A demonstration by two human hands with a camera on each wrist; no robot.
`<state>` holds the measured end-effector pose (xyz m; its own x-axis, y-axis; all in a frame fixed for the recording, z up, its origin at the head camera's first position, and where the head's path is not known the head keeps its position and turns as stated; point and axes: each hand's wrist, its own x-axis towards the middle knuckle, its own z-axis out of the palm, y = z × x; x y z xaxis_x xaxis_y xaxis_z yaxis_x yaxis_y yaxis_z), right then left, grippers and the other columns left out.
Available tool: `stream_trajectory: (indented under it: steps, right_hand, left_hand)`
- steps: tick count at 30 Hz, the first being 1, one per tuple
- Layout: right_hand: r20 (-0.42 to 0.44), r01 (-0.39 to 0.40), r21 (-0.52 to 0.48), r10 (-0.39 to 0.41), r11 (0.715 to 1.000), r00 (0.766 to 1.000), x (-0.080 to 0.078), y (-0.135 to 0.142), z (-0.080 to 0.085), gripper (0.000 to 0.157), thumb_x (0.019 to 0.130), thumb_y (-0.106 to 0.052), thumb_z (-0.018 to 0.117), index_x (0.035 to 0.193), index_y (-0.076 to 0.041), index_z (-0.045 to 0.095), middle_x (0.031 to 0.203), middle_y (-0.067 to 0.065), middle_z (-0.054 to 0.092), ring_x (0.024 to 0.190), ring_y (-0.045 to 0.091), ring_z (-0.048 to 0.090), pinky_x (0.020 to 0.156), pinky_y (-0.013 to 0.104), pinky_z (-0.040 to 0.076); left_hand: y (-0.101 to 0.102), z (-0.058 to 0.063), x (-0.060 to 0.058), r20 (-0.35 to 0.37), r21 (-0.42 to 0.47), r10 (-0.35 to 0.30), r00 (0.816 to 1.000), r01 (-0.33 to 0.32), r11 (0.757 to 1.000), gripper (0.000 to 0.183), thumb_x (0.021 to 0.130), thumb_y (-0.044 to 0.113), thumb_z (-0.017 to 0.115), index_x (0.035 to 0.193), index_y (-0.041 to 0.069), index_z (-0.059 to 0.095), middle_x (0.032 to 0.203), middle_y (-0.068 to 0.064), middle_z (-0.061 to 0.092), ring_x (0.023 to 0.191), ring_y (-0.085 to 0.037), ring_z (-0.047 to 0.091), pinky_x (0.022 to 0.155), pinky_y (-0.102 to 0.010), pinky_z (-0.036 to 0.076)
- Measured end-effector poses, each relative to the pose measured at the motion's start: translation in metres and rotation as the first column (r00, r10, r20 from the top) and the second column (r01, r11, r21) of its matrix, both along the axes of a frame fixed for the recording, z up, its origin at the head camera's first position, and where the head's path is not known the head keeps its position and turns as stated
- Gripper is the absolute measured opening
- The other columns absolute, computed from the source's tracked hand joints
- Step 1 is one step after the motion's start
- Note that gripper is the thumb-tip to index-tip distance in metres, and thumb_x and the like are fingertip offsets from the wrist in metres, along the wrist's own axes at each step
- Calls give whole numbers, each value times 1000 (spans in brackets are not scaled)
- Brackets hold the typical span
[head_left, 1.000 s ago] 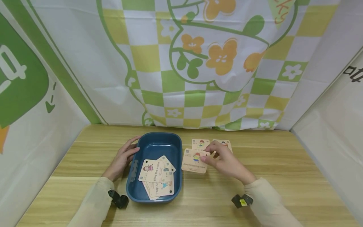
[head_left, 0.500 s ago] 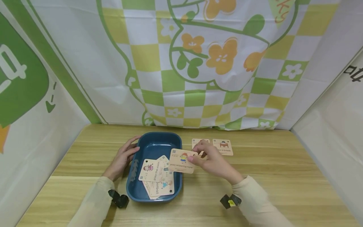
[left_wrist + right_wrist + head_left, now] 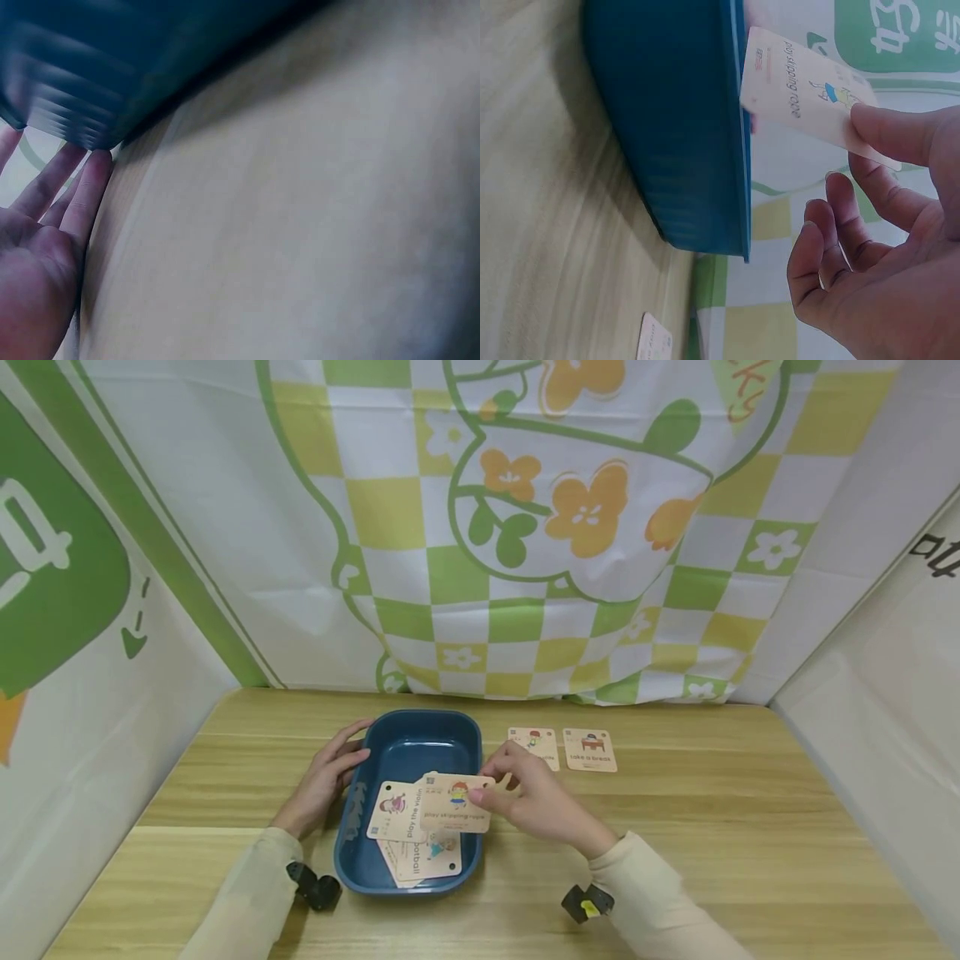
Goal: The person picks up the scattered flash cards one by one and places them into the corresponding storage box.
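A blue plastic basin (image 3: 346, 860) stands on the table, with several picture word cards lying in a loose pile inside. Between thumb and index finger my right hand (image 3: 536, 797) pinches a "play skipping rope" card (image 3: 442, 810) above the basin's right side. In the right wrist view the card (image 3: 802, 82) tilts over the rim, the other fingers loosely bent below it. My left hand (image 3: 322, 781) rests against the basin's left side. Its fingers (image 3: 88, 187) look straight and touch the outer wall in the left wrist view. A "play the violin" card (image 3: 393, 812) lies on the pile.
Behind my right hand, a "take a break" card (image 3: 590, 750) lies on the wooden table (image 3: 712, 810) beside another card (image 3: 536, 745), partly hidden by my fingers. A patterned cloth (image 3: 517, 652) hangs at the table's back edge.
My right hand has carried the skipping rope card leftward, from beside the basin to above it. The two cards on the table behind are less covered. My left hand has stayed in place.
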<state>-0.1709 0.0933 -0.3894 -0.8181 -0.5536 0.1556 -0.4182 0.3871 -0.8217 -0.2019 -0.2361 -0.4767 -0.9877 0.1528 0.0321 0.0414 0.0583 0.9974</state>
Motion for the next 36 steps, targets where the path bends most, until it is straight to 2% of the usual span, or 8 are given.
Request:
stream_trajectory:
  steps: [6, 19, 23, 26, 30, 36]
  right_hand:
    - [4, -12, 16, 12, 1000, 1000, 2, -5, -5, 11, 92, -20, 77, 95, -10, 74, 98, -2, 58, 96, 20, 55, 86, 48, 47]
    - [9, -48, 35, 48, 998, 999, 7, -16, -8, 8, 90, -17, 79, 92, -12, 73, 102, -2, 58, 97, 20, 56, 84, 43, 48]
    - [4, -47, 39, 47, 998, 999, 7, -16, -9, 15, 90, -20, 80, 99, -10, 75, 103, 1, 59, 97, 21, 55, 84, 47, 48]
    - [-15, -35, 60, 36, 998, 999, 7, -15, -9, 20, 89, -24, 81, 101, -10, 76, 101, 0, 58, 94, 20, 55, 83, 44, 47]
    - [-26, -28, 73, 30, 997, 999, 6, -12, -9, 20, 88, -27, 82, 101, -13, 77, 98, -4, 57, 93, 21, 54, 82, 44, 47]
    - [-2, -30, 60, 30, 998, 1000, 6, -8, -8, 20, 88, -27, 82, 102, -13, 77, 98, -3, 58, 95, 23, 54, 83, 48, 46]
  left_hand:
    - [1, 2, 3, -5, 5, -2, 1000, 2, 1000, 54, 108, 21, 48, 158, 6, 31, 142, -31, 47, 111, -15, 63, 91, -22, 51]
    - [1, 1, 2, -6, 10, -3, 1000, 3, 1000, 54, 108, 21, 48, 158, 6, 32, 143, -31, 46, 111, -15, 64, 91, -23, 51]
    - [1, 1, 1, -10, 15, -3, 1000, 3, 1000, 54, 108, 21, 49, 157, 6, 32, 143, -31, 46, 111, -13, 64, 90, -23, 52]
    - [1, 1, 1, -14, 24, -5, 1000, 6, 1000, 54, 108, 20, 49, 157, 5, 32, 142, -31, 47, 111, -14, 64, 90, -23, 52]
    - [0, 1, 1, -22, 29, -3, 1000, 4, 1000, 55, 108, 20, 49, 157, 4, 31, 140, -31, 48, 110, -15, 64, 89, -24, 53]
    - [0, 2, 2, -22, 21, -3, 1000, 4, 1000, 55, 108, 20, 50, 157, 4, 31, 139, -29, 49, 109, -15, 65, 88, -24, 53]
